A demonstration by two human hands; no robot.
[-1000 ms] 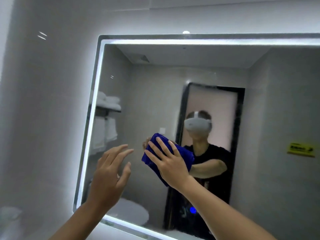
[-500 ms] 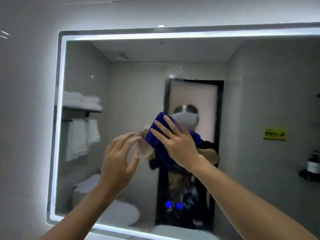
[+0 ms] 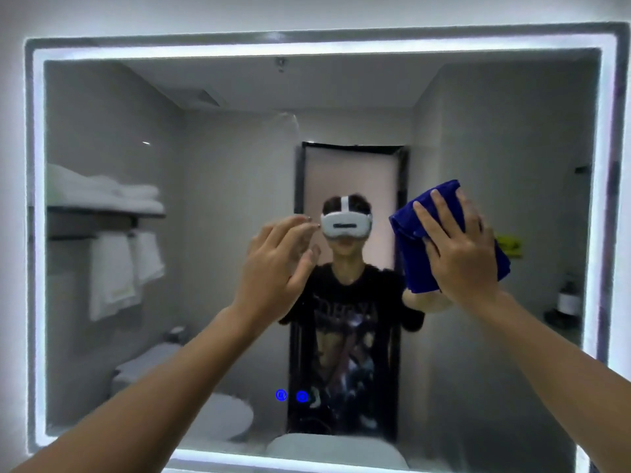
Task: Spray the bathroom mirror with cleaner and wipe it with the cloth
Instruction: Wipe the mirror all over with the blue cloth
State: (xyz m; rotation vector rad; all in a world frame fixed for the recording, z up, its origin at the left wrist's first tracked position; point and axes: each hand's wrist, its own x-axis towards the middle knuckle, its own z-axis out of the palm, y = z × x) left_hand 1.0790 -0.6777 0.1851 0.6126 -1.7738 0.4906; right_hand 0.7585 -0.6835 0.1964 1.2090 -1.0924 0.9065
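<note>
Grey bathroom walls surround a wide mirror (image 3: 218, 138) edged with a glowing white light strip (image 3: 37, 233), and the glass fills nearly the whole head view. At about 3 o'clock from the middle of the glass, the right hand (image 3: 457, 254) lies flat with fingers spread, pressing a folded blue cloth (image 3: 409, 233) against the mirror; the cloth shows above and to both sides of the hand, and its reflection blends with it. Just left of centre, the left hand (image 3: 276, 268) is raised before the glass, open, fingers loosely curved and held together, holding nothing; whether its fingertips touch the glass cannot be told. A faint curved smear (image 3: 290, 122) marks the glass at 12 o'clock, above the left hand. Two small blue lit icons (image 3: 292, 396) sit on the glass at 6 o'clock. Reflected at 9 o'clock is a shelf (image 3: 102, 213) with folded white towels (image 3: 102, 191) on it and more towels hanging below. A toilet (image 3: 218, 414) is reflected at 7 o'clock, and a small bottle (image 3: 568, 298) at 4 o'clock near the right edge. No spray bottle is visible.
</note>
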